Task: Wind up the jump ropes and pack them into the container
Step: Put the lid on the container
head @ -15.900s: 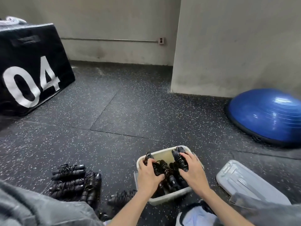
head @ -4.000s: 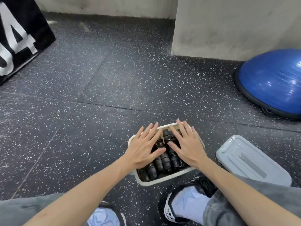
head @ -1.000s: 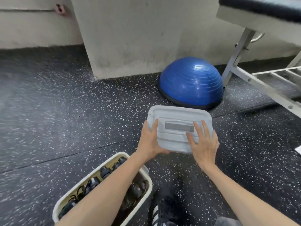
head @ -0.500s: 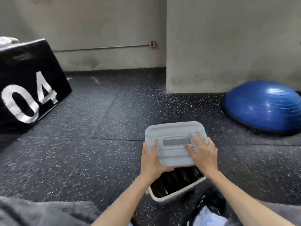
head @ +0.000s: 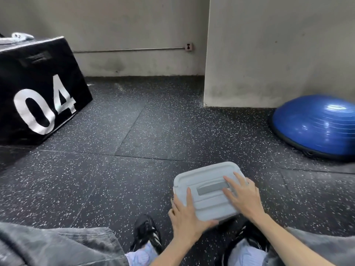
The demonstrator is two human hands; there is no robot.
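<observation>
A pale grey lid [head: 208, 184] lies on top of the container and covers it, so the container's inside and the jump ropes are hidden. My left hand [head: 185, 215] holds the lid's near left corner, with one finger straight along the top, the thumb along the near edge and the other fingers down the left side. My right hand [head: 244, 196] rests flat on the right half of the lid, fingers straight and spread.
A black box marked 04 [head: 38, 93] stands at the far left. A blue half-ball trainer [head: 317, 127] sits at the right by a concrete pillar [head: 269, 54]. My shoes [head: 146, 233] and grey trouser legs are just below the container.
Both hands carried the lid from the floor on the right over the container. It now sits lower and covers the whole opening, hiding the ropes.
</observation>
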